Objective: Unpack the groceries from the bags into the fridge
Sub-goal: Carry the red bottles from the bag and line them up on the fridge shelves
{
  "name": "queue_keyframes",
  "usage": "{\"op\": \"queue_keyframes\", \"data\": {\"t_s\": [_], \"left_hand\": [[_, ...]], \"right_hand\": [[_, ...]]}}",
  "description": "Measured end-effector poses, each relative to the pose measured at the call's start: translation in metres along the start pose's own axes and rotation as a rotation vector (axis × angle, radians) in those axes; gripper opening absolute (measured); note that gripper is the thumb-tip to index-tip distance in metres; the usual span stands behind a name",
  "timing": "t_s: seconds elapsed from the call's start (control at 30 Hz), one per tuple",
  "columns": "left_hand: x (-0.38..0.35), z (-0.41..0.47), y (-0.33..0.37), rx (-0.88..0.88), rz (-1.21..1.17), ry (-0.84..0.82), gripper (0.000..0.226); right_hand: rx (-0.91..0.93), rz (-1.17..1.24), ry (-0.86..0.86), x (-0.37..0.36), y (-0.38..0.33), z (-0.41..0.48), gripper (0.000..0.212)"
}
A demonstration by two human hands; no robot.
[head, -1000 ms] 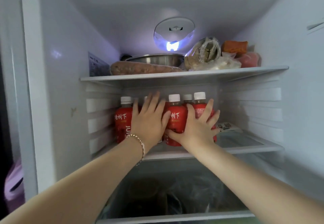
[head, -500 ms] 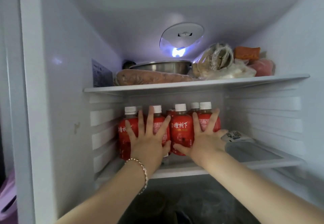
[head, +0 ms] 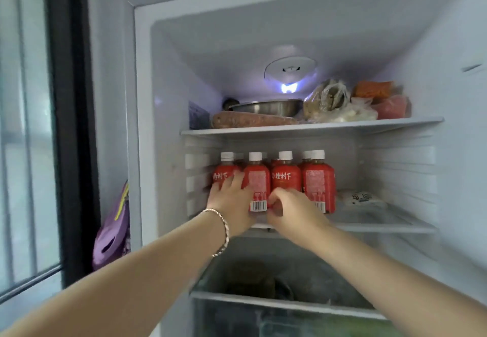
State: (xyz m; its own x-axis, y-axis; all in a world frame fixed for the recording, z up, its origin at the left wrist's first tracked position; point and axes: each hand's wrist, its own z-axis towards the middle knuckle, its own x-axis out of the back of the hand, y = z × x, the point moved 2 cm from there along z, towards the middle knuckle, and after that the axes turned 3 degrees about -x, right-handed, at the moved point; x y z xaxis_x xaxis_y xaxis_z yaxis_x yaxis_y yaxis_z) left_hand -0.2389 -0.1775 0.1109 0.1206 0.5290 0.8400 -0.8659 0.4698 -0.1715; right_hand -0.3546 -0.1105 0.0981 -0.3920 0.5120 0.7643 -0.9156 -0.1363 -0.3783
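Reaching into the fridge (head: 163,99), you have both hands at the red bottles (head: 286,178) clustered on the middle shelf (head: 382,227), centre of the frame. Your left hand (head: 232,205), bracelet (head: 224,228) on its wrist, lays straight fingers against the two leftmost bottles. Your right hand (head: 295,210) curls its fingers at a bottle's base; blur hides whether it grips.

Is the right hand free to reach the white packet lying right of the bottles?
Probably yes: the right hand is at the base of the red bottles, and the shelf shows nothing between it and the white packet.
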Motion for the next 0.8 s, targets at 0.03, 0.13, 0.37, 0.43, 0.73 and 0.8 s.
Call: {"op": "queue_keyframes", "data": {"t_s": [0.03,0.13,0.37,0.43,0.73,0.8], "left_hand": [[0.007,-0.013,0.002,0.025,-0.009,0.025,0.048],[0.029,-0.068,0.001,0.183,0.02,-0.06,0.027],[0.054,-0.233,-0.015,0.549,-0.13,-0.72,0.037],[0.064,-0.282,-0.016,0.639,-0.12,-0.772,0.042],[0.161,-0.58,0.011,1.207,0.091,-0.547,0.029],[0.196,-0.656,0.037,1.349,0.136,-0.497,0.028]], "right_hand": [[0.033,0.086,-0.082,0.0,-0.006,-0.007,0.017],[0.149,0.176,-0.275,-0.011,-0.028,-0.035,0.02],[0.467,0.009,-0.723,-0.047,-0.099,-0.131,0.024],[0.556,0.004,-0.754,-0.055,-0.122,-0.159,0.024],[1.067,0.086,-0.92,-0.051,-0.274,-0.361,0.02],[1.196,0.115,-0.935,-0.036,-0.307,-0.432,0.02]]}}
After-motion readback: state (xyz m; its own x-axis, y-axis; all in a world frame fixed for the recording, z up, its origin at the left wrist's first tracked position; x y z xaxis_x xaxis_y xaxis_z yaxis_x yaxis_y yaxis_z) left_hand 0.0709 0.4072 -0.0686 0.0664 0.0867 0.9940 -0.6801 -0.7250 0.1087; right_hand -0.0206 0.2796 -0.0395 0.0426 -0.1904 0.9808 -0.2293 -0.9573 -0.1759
